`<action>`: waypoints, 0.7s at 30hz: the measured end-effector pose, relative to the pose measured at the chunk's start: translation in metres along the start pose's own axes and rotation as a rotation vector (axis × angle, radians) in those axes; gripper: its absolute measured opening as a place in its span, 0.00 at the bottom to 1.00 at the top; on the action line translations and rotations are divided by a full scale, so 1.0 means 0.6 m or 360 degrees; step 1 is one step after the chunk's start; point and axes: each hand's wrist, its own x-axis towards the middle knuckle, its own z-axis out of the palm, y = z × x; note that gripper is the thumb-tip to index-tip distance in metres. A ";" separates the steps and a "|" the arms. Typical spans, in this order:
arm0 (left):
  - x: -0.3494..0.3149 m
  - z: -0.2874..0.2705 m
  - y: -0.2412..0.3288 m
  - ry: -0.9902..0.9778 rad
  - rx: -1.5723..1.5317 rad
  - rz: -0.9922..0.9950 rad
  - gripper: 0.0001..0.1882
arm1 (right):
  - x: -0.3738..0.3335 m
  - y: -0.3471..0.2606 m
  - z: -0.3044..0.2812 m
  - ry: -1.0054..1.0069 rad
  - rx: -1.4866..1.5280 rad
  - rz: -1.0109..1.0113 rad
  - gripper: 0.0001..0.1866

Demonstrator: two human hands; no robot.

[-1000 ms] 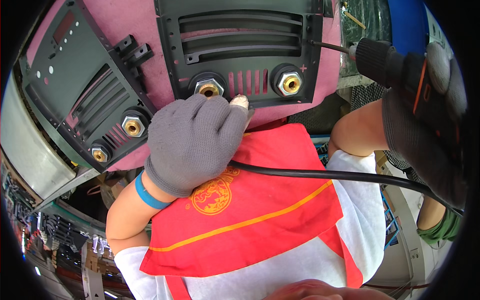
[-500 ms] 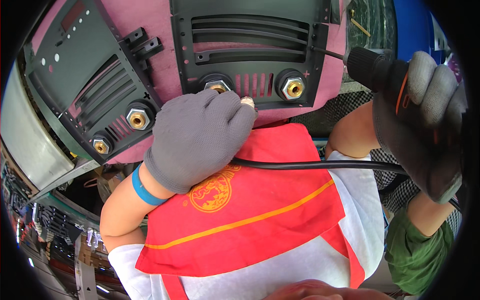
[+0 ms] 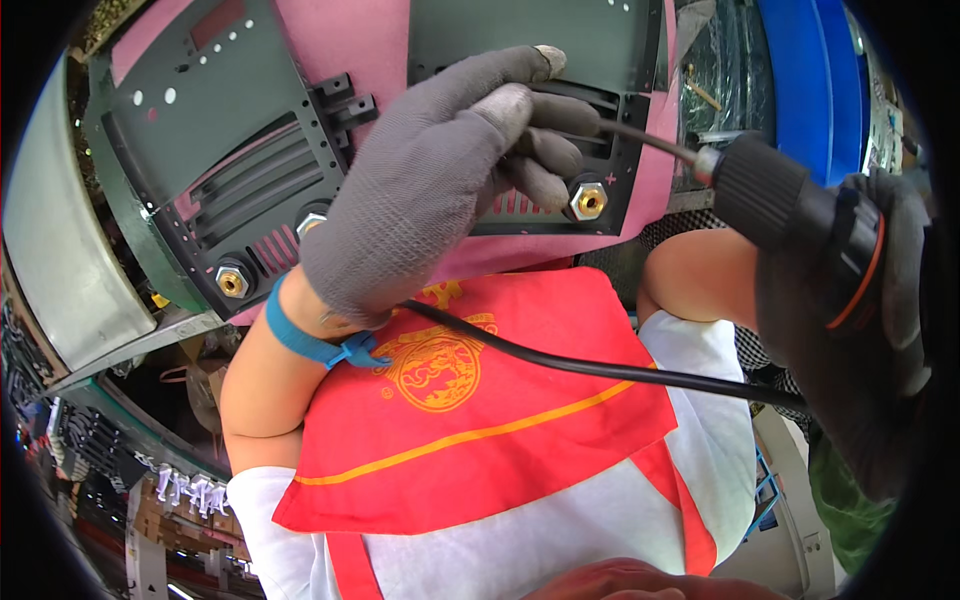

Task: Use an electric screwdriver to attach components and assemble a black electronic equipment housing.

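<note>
My left hand (image 3: 440, 170), in a grey glove, is raised over the right-hand dark metal panel (image 3: 480, 35). Its fingers are spread and partly curled, and one fingertip meets the thin bit of the electric screwdriver (image 3: 770, 190). I cannot make out anything small between them. My right hand (image 3: 870, 290), gloved too, grips the screwdriver at the right, its bit pointing left. The right-hand panel has slots and a brass connector (image 3: 588, 202); its other connector is hidden by my left hand. Across the red apron (image 3: 560, 480) runs a black cable (image 3: 570, 357).
A second dark panel (image 3: 170, 120) with brass connectors lies at the left on the pink mat (image 3: 330, 40). Blue bins (image 3: 800, 70) stand at the far right. Another person's green sleeve (image 3: 845, 510) shows at the lower right. A pale metal surface (image 3: 60, 230) borders the left.
My left hand has lifted off the panel's lower edge, turned, and spread its fingers near the bit. The bit has come away from the panel's right side. The view has shifted, moving the panels rightward.
</note>
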 end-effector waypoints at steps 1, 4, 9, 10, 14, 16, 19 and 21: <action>0.002 0.001 -0.003 -0.0038 -0.0124 -0.0041 0.20 | 0.014 -0.004 0.014 0.0002 -0.0013 -0.0020 0.12; 0.007 0.008 -0.011 -0.0022 -0.0168 -0.0015 0.26 | 0.014 -0.020 0.015 0.0000 -0.0033 -0.0083 0.12; 0.000 0.003 0.012 -0.0105 -0.0055 -0.0076 0.28 | 0.020 -0.025 -0.002 0.0002 -0.0054 -0.0180 0.12; 0.000 0.004 0.016 -0.0022 0.0069 -0.0090 0.28 | 0.028 -0.023 0.002 0.0002 -0.0055 -0.0199 0.12; 0.002 -0.006 0.006 -0.0108 0.0163 0.0059 0.28 | 0.037 -0.025 0.015 0.0022 -0.0056 -0.0255 0.12; 0.003 -0.007 0.003 -0.0119 0.0187 0.0043 0.28 | 0.042 -0.022 0.019 0.0036 -0.0055 -0.0273 0.12; -0.001 0.001 0.004 -0.0134 -0.0067 0.0005 0.27 | 0.040 -0.024 0.022 0.0053 -0.0051 -0.0300 0.12; -0.001 -0.005 -0.001 -0.0178 -0.0113 -0.0061 0.27 | 0.041 -0.020 0.027 0.0064 -0.0045 -0.0321 0.12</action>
